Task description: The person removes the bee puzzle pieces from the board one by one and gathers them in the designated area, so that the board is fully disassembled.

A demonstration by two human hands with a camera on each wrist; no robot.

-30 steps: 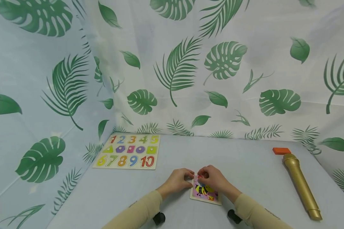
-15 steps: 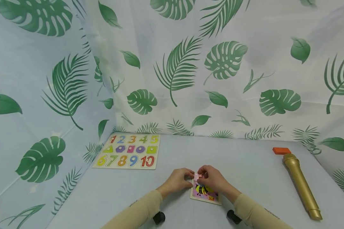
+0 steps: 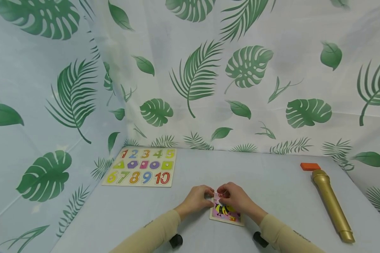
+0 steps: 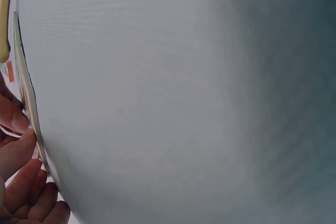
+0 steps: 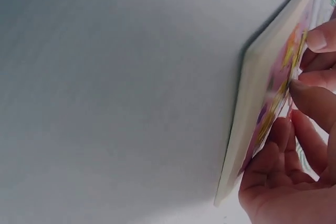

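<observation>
A small wooden jigsaw puzzle [image 3: 220, 216] with a black-and-yellow bee on pink lies flat on the table, between both hands in the head view. My left hand [image 3: 194, 201] holds its left edge, thumb at the near part and fingers at the upper left corner. Across the puzzle's upper part, the right hand [image 3: 237, 198] pinches a pink puzzle piece [image 3: 220, 195] with thumb and fingertips, partly hidden by the fingers. In the right wrist view, that hand's other fingers [image 5: 262, 166] rest on the puzzle [image 5: 262, 114]. The left wrist view shows the puzzle [image 4: 29, 93] edge-on.
A number-and-shape peg board [image 3: 139, 167] lies at the back left of the table. To the right lie a gold microphone-shaped tube [image 3: 332, 205] and an orange block [image 3: 310, 167]. Leaf-printed cloth [image 3: 190, 88] hangs behind and to the left.
The pink piece in my right fingertips has shifted slightly and shows less raised at the puzzle's upper left. Both hands stay almost in place.
</observation>
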